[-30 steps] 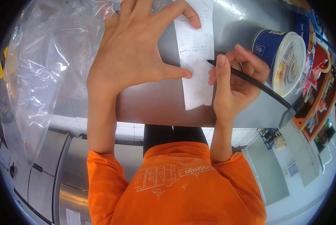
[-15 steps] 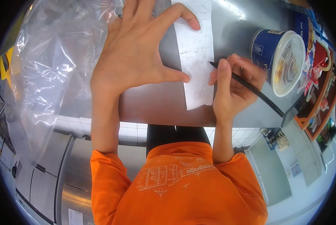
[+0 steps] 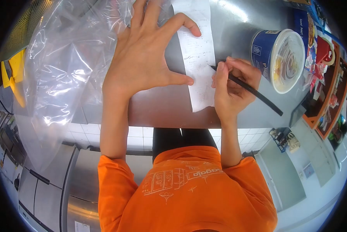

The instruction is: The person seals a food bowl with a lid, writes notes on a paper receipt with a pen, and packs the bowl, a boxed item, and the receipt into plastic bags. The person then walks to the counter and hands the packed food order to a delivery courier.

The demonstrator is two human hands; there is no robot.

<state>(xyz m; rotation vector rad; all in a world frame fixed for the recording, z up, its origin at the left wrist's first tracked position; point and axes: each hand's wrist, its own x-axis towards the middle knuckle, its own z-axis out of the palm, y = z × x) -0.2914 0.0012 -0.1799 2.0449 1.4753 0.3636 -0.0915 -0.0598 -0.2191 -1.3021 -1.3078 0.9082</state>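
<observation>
A long white paper receipt (image 3: 200, 69) with faint print and some handwriting lies on the metal table (image 3: 162, 110). My left hand (image 3: 142, 58) is spread wide, its thumb and index fingertip on the receipt's left part and its other fingers beside a clear plastic bag (image 3: 65, 69). My right hand (image 3: 235, 83) grips a black pen (image 3: 256, 92), whose tip is at the receipt's right edge. To the right of that hand is a blue paper tub (image 3: 263, 52) with a clear lid (image 3: 289, 62); food shows dimly through the lid.
At the far right stands an orange-edged shelf (image 3: 324, 112) with assorted packets, below a red tape dispenser (image 3: 325, 52). Something yellow (image 3: 15, 71) sits at the left beyond the plastic bag. The table's near edge runs just in front of my body.
The view has shifted slightly, so the tub and receipt appear further left. The pen tip stays close to the receipt's right edge, and my left hand keeps its spread pose.
</observation>
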